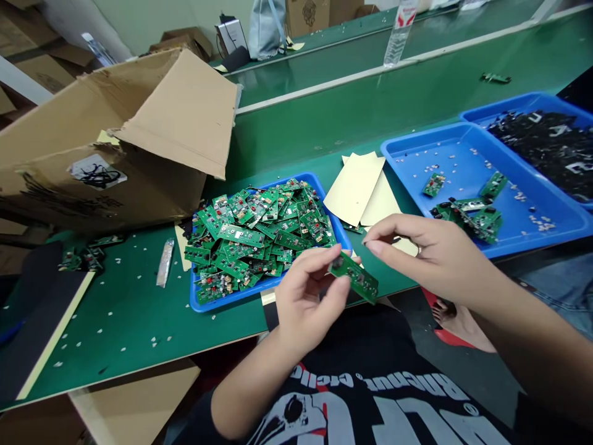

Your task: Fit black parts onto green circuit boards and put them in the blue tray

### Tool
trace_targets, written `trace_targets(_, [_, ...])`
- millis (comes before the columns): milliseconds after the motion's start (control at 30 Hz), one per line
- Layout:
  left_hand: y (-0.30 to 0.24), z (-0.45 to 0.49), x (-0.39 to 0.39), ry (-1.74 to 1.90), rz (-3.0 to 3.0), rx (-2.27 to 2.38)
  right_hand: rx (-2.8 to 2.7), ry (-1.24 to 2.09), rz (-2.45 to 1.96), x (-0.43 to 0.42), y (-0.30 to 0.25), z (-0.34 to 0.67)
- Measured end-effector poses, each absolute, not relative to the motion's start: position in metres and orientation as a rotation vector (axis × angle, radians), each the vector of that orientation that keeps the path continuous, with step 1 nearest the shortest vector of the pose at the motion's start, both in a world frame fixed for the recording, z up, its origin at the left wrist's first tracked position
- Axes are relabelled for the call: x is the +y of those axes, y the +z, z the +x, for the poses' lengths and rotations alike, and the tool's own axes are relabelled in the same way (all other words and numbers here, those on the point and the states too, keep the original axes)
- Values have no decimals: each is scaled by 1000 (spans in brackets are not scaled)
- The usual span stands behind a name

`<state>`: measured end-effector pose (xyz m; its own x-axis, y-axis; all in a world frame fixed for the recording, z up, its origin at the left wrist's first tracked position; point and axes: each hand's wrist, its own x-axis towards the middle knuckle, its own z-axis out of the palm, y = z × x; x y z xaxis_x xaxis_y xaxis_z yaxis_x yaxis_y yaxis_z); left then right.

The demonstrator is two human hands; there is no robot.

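Note:
Between the thumb and fingers of my left hand (312, 296) is a small green circuit board (356, 278), tilted down to the right in front of my body. My right hand (412, 247) hovers just above and right of that board, thumb and index fingertip pinched together. Whatever may be in that pinch is too small to make out. Behind my left hand stands a blue tray (197, 305) heaped with green circuit boards (259, 228). To the right, another blue tray (445, 161) holds several boards (477, 216) and scattered small white pieces.
Yellowish paper sheets (356, 185) lie between the trays. At far right, a third blue tray carries black parts (542, 142). A large open cardboard box (152, 179) fills the left back. A plastic bottle (399, 37) stands on the ledge. Someone's foot (463, 321) shows below the table.

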<state>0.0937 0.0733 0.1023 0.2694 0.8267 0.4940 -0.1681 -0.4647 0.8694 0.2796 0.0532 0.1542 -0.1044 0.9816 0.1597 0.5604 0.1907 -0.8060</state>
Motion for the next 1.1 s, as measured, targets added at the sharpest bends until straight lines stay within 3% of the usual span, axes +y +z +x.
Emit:
trace_targets(200, [106,102,78,1076,1132,707,-1638,723,-1519,43,145,292])
trace_targets(533, [117,118,89,1015,1463,848,-1339,895,-1491,23,117,305])
trace_targets(1100, [104,177,94,782,1222,699,-685,897,-1321,-1,86,313])
